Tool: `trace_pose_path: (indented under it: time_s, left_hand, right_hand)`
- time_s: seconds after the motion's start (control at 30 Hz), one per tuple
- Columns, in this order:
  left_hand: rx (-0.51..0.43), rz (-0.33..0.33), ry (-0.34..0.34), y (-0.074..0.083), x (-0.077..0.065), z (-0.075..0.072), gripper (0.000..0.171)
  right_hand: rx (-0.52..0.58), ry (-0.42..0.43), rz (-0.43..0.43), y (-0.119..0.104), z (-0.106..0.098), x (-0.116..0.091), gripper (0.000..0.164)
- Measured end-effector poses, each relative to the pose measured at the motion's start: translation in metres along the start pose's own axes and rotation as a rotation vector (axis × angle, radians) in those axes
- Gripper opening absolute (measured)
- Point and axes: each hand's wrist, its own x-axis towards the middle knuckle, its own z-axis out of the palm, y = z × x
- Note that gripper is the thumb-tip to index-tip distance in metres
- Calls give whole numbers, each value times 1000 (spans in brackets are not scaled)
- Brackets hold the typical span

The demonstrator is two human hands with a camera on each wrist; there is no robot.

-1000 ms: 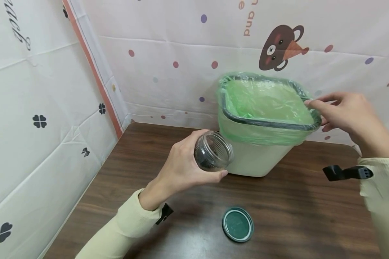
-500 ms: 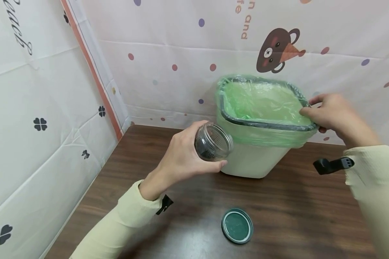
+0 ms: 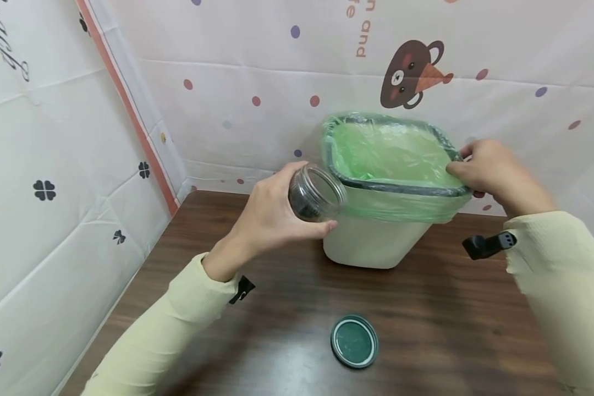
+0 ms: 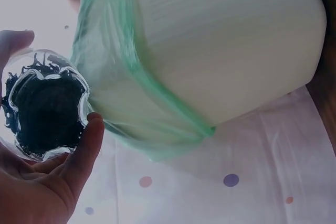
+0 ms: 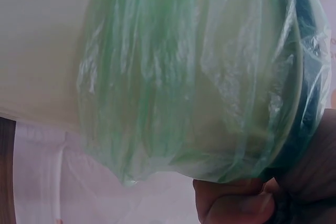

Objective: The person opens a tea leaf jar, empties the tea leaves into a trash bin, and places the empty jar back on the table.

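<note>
My left hand (image 3: 269,214) grips an uncapped glass jar (image 3: 309,201), tilted with its mouth toward the bin. Dark material lies in the lower part of the jar; from the left wrist, its base (image 4: 50,111) looks almost black. The jar's mouth overlaps the near left corner of a pale trash bin (image 3: 371,242) in the head view. A green plastic bag (image 3: 391,157) lines this bin and folds over its dark rim. At the rim's right side, my right hand (image 3: 495,176) pinches bag and rim, thumb on top, with other fingers (image 5: 236,205) below the edge outside.
A green jar lid (image 3: 354,342) lies inner side up on the brown wooden table (image 3: 425,308), in front of the bin. Printed white sheets (image 3: 227,66) hang close behind the bin and along the left.
My left hand has raised the jar closer to the bin's rim. The right forearm has swung left, and my right hand has settled more closely on the rim. The bin stays put.
</note>
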Motion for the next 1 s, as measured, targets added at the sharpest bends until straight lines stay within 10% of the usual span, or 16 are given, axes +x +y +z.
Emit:
trace_pose_path:
  time_s: [1.0]
  left_hand:
    - [-1,-206,-24,6,23,-4,93]
  right_hand:
    - [-64,-24,19,-5,-2,1,49]
